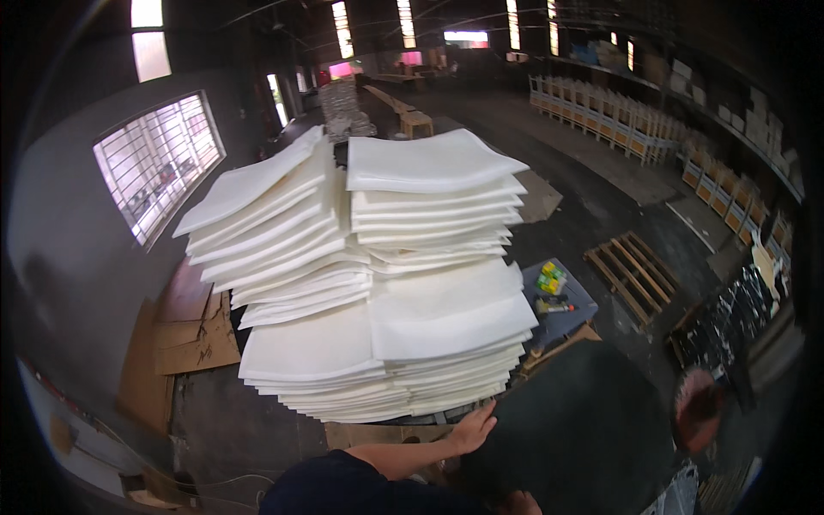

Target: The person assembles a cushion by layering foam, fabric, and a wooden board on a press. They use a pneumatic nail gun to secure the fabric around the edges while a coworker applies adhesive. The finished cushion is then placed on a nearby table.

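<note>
Closest in, left hand (470, 431): fingers extended and slightly parted, against or just beside the near left edge of the dark panel; not visibly closed on anything.
Right hand (520, 504): cut off by the lower rim of the view, near the panel's lower edge; I cannot tell whether it grips.
Dark panel (575, 425): broad and flat-looking, in front of the person and to the right, its left edge near the front stacks; what bears it is hidden.
White sheets (451, 318): four tall piles set close together, just beyond the left hand, their edges uneven and the upper layers fanned.
Risk at the piles: a panel corner or forearm catching those loose edges could probably drag sheets askew; the left rear pile, with its sagging top layers, looks readiest to slide.
Risk at the panel: with one hand on a single edge, uneven support could let it tip.
Right edge: a red round object (697, 412) sits close by the panel, so a swing that way might knock it.
Far edge: a blue-grey table (579, 296) carrying yellow-green packets (551, 278) hems in the far side.
Room: most seems to lie over the dark floor (601, 210) beyond the table, left of the wooden pallet (633, 276).
</note>
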`<state>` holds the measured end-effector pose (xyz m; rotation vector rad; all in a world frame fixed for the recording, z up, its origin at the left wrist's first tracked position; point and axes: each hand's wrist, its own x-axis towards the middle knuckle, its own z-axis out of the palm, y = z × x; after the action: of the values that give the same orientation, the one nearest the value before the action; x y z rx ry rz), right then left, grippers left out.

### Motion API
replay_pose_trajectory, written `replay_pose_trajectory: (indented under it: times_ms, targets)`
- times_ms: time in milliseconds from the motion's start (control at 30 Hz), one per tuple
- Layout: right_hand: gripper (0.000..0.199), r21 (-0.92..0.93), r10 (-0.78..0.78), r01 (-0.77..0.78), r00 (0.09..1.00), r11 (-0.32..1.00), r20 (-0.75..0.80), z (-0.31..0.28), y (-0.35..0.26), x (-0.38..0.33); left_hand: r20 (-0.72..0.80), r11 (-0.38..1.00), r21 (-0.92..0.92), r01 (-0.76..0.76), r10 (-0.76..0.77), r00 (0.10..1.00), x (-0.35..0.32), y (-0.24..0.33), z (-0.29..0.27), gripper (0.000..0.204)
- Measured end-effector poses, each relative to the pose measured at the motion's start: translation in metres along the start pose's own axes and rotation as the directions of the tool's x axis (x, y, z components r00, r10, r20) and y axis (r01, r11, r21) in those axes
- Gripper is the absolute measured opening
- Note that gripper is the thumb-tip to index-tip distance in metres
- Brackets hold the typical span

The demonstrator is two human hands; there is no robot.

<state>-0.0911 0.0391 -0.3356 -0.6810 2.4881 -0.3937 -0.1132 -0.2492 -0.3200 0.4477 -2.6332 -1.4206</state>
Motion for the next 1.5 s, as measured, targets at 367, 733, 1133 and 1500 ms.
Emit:
replay_pose_trajectory:
  times_ms: [367, 733, 1133, 1500]
  targets:
    - [0.027, -0.266, -0.065, 0.062, 0.998, 0.962, -0.005, -0.006, -0.015, -0.016, -0.786, 0.803, 0.554, 0.222, 0.416, 0.457, 0.086, -0.106, -0.483, 0.096]
    - [0.010, -0.494, -0.240, 0.127, 0.955, 0.860, -0.172, 0.016, -0.027, -0.015, -0.747, 0.415, 0.651, 0.635, 0.201, 0.634, 0.130, -0.060, -0.771, 0.076]
    - [0.023, -0.096, -0.114, 0.105, 0.988, 0.990, -0.103, -0.021, -0.061, -0.005, -0.637, 0.319, 0.769, 0.554, 0.309, 0.707, 0.134, -0.052, -0.803, 0.038]
    - [0.033, 0.556, 0.525, -0.510, 0.838, 0.656, 0.150, -0.020, -0.070, 0.008, -0.577, 0.443, 0.795, 0.414, 0.342, 0.742, 0.086, -0.028, -0.694, 0.078]
